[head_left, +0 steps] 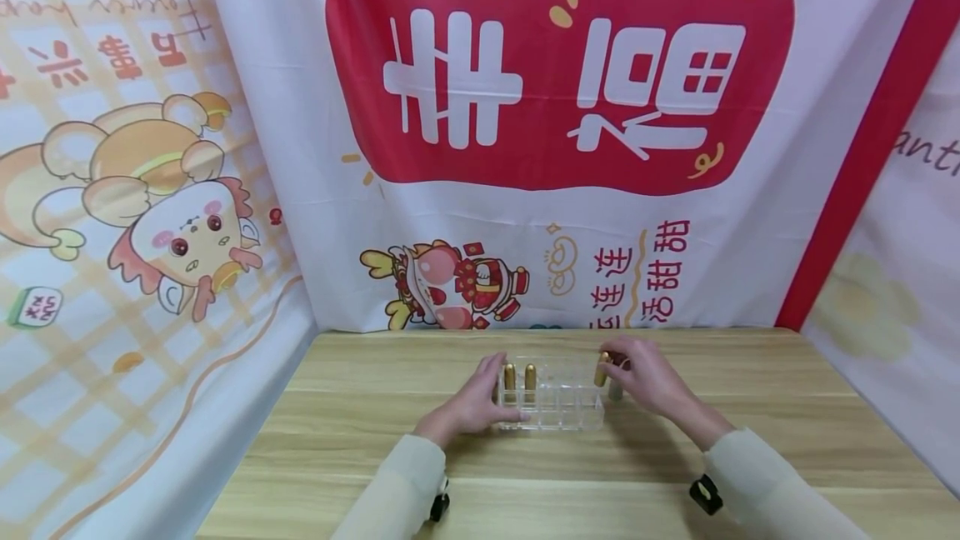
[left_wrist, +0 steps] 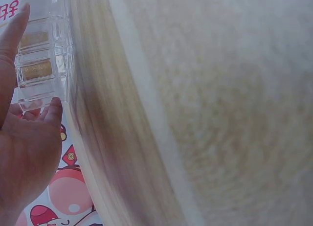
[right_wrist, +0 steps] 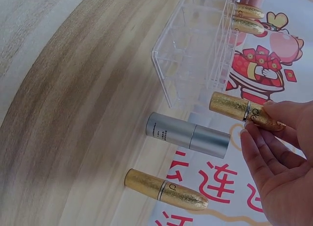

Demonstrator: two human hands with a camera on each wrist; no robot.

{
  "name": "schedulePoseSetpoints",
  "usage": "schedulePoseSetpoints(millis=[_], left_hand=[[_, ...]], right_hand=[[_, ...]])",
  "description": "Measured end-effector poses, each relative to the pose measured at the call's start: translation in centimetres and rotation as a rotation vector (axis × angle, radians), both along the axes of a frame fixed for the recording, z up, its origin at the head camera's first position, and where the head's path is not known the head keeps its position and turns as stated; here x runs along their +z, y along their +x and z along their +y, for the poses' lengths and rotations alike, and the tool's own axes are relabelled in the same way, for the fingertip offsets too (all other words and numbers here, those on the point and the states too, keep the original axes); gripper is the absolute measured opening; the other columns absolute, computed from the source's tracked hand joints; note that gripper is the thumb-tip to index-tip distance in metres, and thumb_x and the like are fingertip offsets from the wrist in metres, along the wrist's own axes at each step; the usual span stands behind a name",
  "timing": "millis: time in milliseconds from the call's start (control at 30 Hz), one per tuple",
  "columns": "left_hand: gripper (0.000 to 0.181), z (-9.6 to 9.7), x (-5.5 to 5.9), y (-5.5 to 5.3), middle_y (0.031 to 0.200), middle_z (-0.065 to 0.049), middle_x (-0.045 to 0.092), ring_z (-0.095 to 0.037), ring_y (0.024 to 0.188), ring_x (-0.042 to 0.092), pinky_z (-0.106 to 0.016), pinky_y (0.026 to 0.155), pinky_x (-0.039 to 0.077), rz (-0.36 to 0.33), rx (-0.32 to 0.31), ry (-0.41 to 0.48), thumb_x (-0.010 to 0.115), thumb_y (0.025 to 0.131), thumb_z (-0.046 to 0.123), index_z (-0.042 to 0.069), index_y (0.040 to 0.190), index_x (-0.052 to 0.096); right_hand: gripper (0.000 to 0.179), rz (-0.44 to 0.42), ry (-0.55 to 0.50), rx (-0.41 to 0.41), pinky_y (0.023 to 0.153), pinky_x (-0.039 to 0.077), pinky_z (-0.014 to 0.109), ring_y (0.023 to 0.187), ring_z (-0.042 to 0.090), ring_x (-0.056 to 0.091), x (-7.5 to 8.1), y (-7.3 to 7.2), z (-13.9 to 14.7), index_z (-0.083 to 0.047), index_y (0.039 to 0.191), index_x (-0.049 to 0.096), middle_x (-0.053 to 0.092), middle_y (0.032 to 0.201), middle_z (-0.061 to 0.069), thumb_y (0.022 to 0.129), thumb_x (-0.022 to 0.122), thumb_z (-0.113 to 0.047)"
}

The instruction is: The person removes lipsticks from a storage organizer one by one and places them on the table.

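A clear plastic lipstick holder (head_left: 562,417) with rows of compartments stands on the table. My left hand (head_left: 474,400) grips its left end, thumb at the front and fingers round the back. Two gold lipsticks (head_left: 530,380) stand upright in the back row at that end. Off the right end, my right hand (head_left: 643,373) pinches another gold lipstick (right_wrist: 230,106) by its tapered tip between thumb and fingers, base downward. In the right wrist view it hangs beside the holder's end, above the tabletop.
Beside the held lipstick, a silver tube (right_wrist: 188,134) stands on the table, with one more gold lipstick (right_wrist: 166,189) beyond it. The wooden table (head_left: 360,448) ends at the back against a printed white cloth (head_left: 300,148). Another printed cloth (head_left: 45,407) hangs along the left.
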State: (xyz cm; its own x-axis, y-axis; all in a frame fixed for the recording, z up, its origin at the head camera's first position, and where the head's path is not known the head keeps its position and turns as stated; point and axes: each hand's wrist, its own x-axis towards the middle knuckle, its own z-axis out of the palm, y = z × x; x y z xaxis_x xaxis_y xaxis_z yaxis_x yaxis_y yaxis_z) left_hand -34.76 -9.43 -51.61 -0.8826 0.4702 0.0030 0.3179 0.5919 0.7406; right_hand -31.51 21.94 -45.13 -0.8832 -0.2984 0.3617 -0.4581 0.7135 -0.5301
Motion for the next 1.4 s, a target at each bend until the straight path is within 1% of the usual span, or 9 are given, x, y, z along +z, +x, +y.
schedulePoseSetpoints(millis=[167,333,533,767,900,1067,1233,1300,1400], left_hand=[[0.118,0.0,-0.1,0.0,0.168,-0.011,0.019,-0.03,0.154,0.021,-0.048,0.125,0.022,-0.001,0.0,0.002,0.087,0.08,0.045,0.009,0.165,0.013],[0.118,0.0,0.0,0.0,0.168,-0.011,0.02,-0.03,0.154,0.021,-0.048,0.125,0.022,-0.009,0.002,0.009,0.088,0.079,0.045,0.01,0.165,0.013],[0.117,0.0,0.0,0.0,0.168,-0.012,0.019,-0.032,0.154,0.021,-0.05,0.125,0.022,-0.009,-0.004,0.016,0.087,0.08,0.044,0.011,0.165,0.014],[0.117,0.0,0.0,0.0,0.168,-0.011,0.019,-0.031,0.154,0.021,-0.05,0.125,0.022,-0.013,0.001,0.015,0.087,0.08,0.044,0.013,0.165,0.014],[0.116,0.0,0.0,0.0,0.168,-0.011,0.019,-0.031,0.154,0.021,-0.05,0.125,0.022,-0.011,0.003,0.009,0.087,0.08,0.045,0.014,0.165,0.014],[0.116,0.0,0.0,0.1,0.168,-0.011,0.019,-0.032,0.154,0.022,-0.05,0.125,0.022,-0.007,0.002,0.01,0.087,0.08,0.044,0.013,0.165,0.014],[0.117,0.0,0.0,0.1,0.167,-0.014,0.022,-0.033,0.153,0.024,-0.05,0.125,0.023,0.02,-0.01,0.008,0.088,0.079,0.044,0.01,0.164,0.015],[0.118,0.0,0.0,0.1,0.166,-0.014,0.023,-0.034,0.152,0.026,-0.05,0.124,0.023,0.03,-0.013,0.008,0.088,0.079,0.044,0.008,0.164,0.015],[0.117,0.1,0.0,0.1,0.165,-0.014,0.024,-0.033,0.152,0.026,-0.05,0.125,0.023,0.029,-0.013,0.01,0.088,0.079,0.043,0.008,0.164,0.016]], right_hand=[[0.007,-0.008,-0.004,0.002,0.068,0.058,0.024,0.075,0.01,0.063,0.3,0.0,0.2,-0.008,0.095,0.075,0.071,0.085,0.003,0.091,0.075,-0.003],[0.007,-0.004,-0.02,0.017,0.067,0.058,0.025,0.075,0.012,0.064,1.0,0.1,0.3,-0.01,0.093,0.074,0.072,0.085,0.005,0.092,0.074,-0.003],[0.007,-0.011,-0.022,0.003,0.066,0.058,0.024,0.076,0.013,0.064,1.3,0.1,0.6,-0.01,0.098,0.074,0.071,0.087,0.003,0.092,0.073,-0.005],[0.008,0.021,-0.033,-0.015,0.066,0.058,0.024,0.075,0.012,0.065,1.6,0.2,0.9,-0.008,0.1,0.074,0.071,0.089,0.004,0.092,0.074,-0.006],[0.01,0.01,-0.031,-0.025,0.067,0.058,0.024,0.076,0.011,0.065,1.6,0.1,1.0,-0.009,0.102,0.074,0.071,0.091,0.003,0.093,0.074,-0.007],[0.011,-0.002,-0.023,-0.042,0.072,0.06,0.03,0.08,0.012,0.066,1.9,0.1,1.2,-0.01,0.105,0.073,0.071,0.094,0.002,0.094,0.072,-0.007],[0.014,0.023,-0.037,-0.055,0.075,0.062,0.036,0.083,0.017,0.068,2.1,0.0,1.5,-0.005,0.108,0.072,0.071,0.097,0.005,0.094,0.072,-0.005],[0.015,0.028,-0.046,-0.059,0.075,0.062,0.036,0.084,0.018,0.067,2.1,0.0,1.5,-0.003,0.109,0.071,0.07,0.096,0.006,0.094,0.071,-0.004],[0.012,0.024,-0.049,-0.058,0.075,0.062,0.035,0.084,0.018,0.066,2.3,0.0,1.6,-0.002,0.107,0.071,0.07,0.094,0.006,0.095,0.069,-0.003]])
